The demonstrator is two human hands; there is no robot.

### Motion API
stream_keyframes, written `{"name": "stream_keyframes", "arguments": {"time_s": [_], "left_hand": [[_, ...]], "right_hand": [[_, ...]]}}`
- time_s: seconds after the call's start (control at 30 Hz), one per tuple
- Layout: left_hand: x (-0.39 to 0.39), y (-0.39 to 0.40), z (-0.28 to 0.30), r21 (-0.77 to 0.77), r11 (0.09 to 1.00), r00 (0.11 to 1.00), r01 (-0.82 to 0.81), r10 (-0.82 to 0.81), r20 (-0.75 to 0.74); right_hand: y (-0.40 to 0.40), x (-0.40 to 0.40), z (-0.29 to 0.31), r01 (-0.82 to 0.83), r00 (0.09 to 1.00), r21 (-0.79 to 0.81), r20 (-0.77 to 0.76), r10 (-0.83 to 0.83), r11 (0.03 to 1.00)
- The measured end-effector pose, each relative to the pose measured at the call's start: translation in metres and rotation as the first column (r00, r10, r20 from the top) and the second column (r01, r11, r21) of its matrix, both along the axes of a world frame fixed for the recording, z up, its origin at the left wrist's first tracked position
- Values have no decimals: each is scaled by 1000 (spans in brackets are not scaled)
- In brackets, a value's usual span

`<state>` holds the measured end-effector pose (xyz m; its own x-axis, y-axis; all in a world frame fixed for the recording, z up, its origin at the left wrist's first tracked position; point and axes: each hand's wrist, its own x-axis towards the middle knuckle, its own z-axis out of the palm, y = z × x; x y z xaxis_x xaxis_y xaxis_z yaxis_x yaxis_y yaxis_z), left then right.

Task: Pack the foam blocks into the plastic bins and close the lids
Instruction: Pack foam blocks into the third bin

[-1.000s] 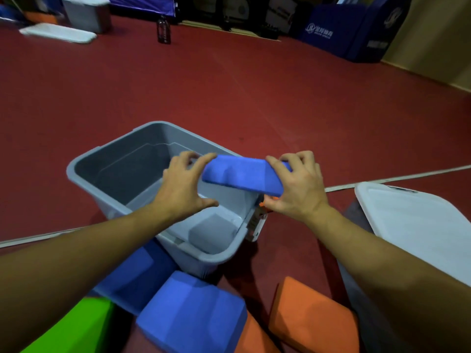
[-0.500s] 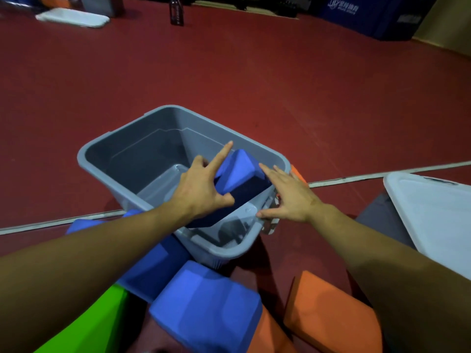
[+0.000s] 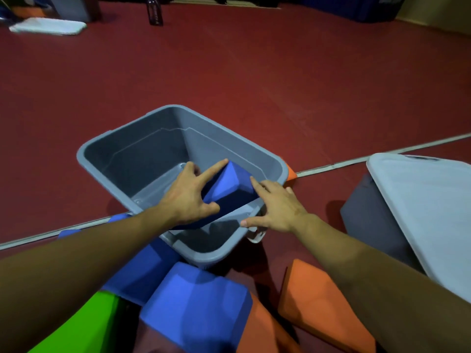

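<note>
Fingers [image 3: 215,167] of our left hand [image 3: 190,197] wrapped the blue foam block [image 3: 226,187], tilted inside the gray bin [image 3: 142,154]. Our right hand [image 3: 277,205] lay flat, fingertips [image 3: 254,180] touching the block's end, likely to guide it down so it fit.

Bare left grip [image 3: 188,200], bare right grip [image 3: 277,207]

1. The left hand [image 3: 188,197] covers the near end of the blue block [image 3: 229,184].
2. Just beyond the right hand's [image 3: 277,207] fingers [image 3: 257,183], the bin [image 3: 107,143] hides all but a corner of an orange block [image 3: 290,171].
3. Far beyond the fingers, the top edge cuts off a dark bottle [image 3: 155,14].
</note>
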<state>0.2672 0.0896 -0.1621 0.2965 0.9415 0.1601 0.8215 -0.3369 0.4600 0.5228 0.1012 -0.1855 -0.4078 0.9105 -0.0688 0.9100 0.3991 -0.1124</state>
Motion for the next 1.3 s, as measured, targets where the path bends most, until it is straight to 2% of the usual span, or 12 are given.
{"name": "stream_keyframes", "arguments": {"time_s": [0.17,0.23,0.3,0.37,0.47,0.53,0.57,0.6,0.67,0.87,1.13,1.3], "left_hand": [[12,-6,6,44,986,984,161,-157,-87],[17,-7,4,30,989,984,145,-141,-106],[23,-4,5,13,996,991,86,-84,-106],[28,3,7,-4,998,994,65,-65,-90],[29,24,6,-27,999,999,41,-41,-9],[33,43,0,-45,999,999,29,-28,35],[36,53,-3,-62,998,998,31,-27,54],[39,61,-8,-80,996,997,26,-20,72],[44,74,-19,-109,994,995,7,5,105],[53,80,-43,-196,981,981,14,25,192],[58,82,-60,-273,962,946,10,79,313],[57,81,-71,-319,948,932,20,98,350]], "right_hand": [[-39,9,-2,96,995,66,-14,-95,993],[-47,14,1,90,996,78,-19,-89,993],[-47,22,5,85,991,143,-111,-69,986],[-38,37,7,171,959,233,-261,-107,957],[-8,64,11,437,822,235,-497,-279,868],[16,88,10,614,623,97,-668,-406,783],[29,101,6,663,544,23,-700,-462,748],[42,111,-1,677,519,-21,-695,-497,736],[63,123,-19,662,549,-62,-638,-540,747],[111,122,-67,595,542,-207,-610,-578,776],[169,137,-115,614,323,-418,-642,-696,670],[188,145,-147,598,268,-496,-616,-741,629]]}}
